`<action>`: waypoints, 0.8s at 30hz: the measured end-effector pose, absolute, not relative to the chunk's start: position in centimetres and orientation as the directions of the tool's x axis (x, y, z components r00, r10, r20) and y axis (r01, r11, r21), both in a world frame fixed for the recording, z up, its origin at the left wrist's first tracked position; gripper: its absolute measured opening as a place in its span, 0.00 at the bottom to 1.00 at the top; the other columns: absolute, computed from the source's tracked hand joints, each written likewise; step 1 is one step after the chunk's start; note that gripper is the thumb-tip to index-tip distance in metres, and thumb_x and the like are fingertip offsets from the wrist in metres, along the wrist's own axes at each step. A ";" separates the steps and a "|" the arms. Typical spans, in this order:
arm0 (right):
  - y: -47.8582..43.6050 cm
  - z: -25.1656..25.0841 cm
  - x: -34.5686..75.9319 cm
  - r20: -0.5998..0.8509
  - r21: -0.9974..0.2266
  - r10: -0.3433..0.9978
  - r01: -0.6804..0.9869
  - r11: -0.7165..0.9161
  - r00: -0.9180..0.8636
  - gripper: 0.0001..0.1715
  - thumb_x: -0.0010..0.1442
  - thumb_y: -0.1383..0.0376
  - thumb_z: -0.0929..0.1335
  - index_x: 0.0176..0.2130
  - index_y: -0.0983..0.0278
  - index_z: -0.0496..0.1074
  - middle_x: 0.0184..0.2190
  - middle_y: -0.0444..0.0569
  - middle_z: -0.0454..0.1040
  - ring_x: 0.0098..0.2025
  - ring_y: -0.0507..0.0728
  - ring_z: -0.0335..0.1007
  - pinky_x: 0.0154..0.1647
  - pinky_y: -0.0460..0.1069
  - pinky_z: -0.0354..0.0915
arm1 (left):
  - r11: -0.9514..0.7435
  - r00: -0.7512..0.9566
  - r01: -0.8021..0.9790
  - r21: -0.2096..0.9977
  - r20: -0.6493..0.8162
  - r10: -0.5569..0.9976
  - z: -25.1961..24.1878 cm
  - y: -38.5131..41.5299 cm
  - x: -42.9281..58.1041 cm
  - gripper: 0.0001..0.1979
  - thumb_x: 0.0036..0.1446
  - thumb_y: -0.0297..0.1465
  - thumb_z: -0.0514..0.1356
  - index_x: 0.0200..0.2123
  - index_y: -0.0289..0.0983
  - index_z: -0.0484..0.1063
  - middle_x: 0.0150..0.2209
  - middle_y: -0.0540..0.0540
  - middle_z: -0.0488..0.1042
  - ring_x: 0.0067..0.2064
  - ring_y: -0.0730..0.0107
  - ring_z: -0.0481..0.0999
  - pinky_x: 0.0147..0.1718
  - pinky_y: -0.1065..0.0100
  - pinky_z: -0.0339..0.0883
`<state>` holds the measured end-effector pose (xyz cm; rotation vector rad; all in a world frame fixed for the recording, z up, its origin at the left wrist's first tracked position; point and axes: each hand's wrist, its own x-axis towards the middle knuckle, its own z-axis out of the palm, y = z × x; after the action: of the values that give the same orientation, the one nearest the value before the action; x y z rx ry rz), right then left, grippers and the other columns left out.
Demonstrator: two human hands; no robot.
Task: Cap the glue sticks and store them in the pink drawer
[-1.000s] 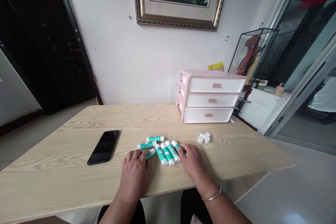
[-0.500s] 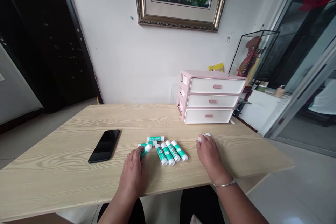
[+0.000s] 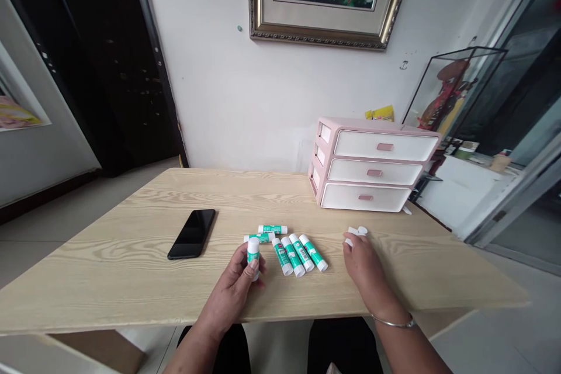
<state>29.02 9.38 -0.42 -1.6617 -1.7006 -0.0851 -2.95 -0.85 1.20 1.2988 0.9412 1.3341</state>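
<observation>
In the head view, at lower centre, the left hand (image 3: 236,279) curls fingers and thumb around an upright, smooth, cylindrical glue stick (image 3: 253,248) with green label and white top. Right of centre, the right hand (image 3: 359,254) bends its fingers over small white round caps (image 3: 362,231); whether it grips one cannot be told. Between them, four slanted sticks (image 3: 301,254) lie on the wood-grained table (image 3: 118,280).

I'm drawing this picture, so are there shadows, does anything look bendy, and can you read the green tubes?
In the head view, a soft shadow lies on the table beside the right arm; in that view, the door leans and the edges look stretched, perhaps from a wide lens; in the head view, the writing on the green tubes is too small to read.
</observation>
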 end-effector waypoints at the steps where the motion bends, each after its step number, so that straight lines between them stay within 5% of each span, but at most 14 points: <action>1: 9.0 0.2 28.5 0.526 -0.534 0.834 0.828 0.170 0.168 0.18 0.64 0.65 0.64 0.50 0.67 0.76 0.46 0.61 0.78 0.46 0.63 0.75 0.49 0.56 0.69 | -0.173 0.117 -0.160 0.972 0.192 0.974 1.3 -0.8 -2.8 0.25 0.67 0.45 0.57 0.62 0.41 0.62 0.41 0.46 0.70 0.43 0.63 0.70 0.39 0.63 0.72; 5: 5.9 3.3 24.1 0.461 -0.820 0.859 0.477 0.317 0.222 0.21 0.61 0.52 0.68 0.45 0.64 0.77 0.37 0.55 0.80 0.33 0.59 0.75 0.35 0.52 0.72 | -0.086 0.164 -0.189 0.978 0.118 0.979 1.5 -0.9 -2.6 0.27 0.65 0.45 0.60 0.61 0.39 0.64 0.37 0.48 0.68 0.38 0.67 0.67 0.34 0.68 0.67; 11: 1.5 4.8 16.8 0.421 -0.898 0.905 0.114 0.425 -0.060 0.20 0.62 0.51 0.70 0.45 0.62 0.77 0.37 0.51 0.79 0.32 0.55 0.73 0.34 0.49 0.72 | -0.002 0.183 -0.129 0.992 0.026 0.983 0.9 -1.2 -2.9 0.24 0.66 0.40 0.58 0.61 0.37 0.65 0.32 0.51 0.67 0.33 0.71 0.63 0.32 0.69 0.60; 24: 1.3 4.0 15.0 0.596 -0.739 0.778 0.244 0.628 -0.198 0.11 0.68 0.63 0.68 0.49 0.57 0.75 0.44 0.48 0.78 0.40 0.54 0.74 0.38 0.47 0.71 | -0.012 0.188 -0.023 1.000 0.017 0.982 2.0 -1.7 -2.7 0.21 0.61 0.32 0.57 0.57 0.37 0.71 0.29 0.53 0.66 0.32 0.72 0.62 0.33 0.69 0.56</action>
<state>14.99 1.30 3.95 -0.8342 -1.7472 0.6039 -2.74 -1.70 1.98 1.2871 1.0463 1.0895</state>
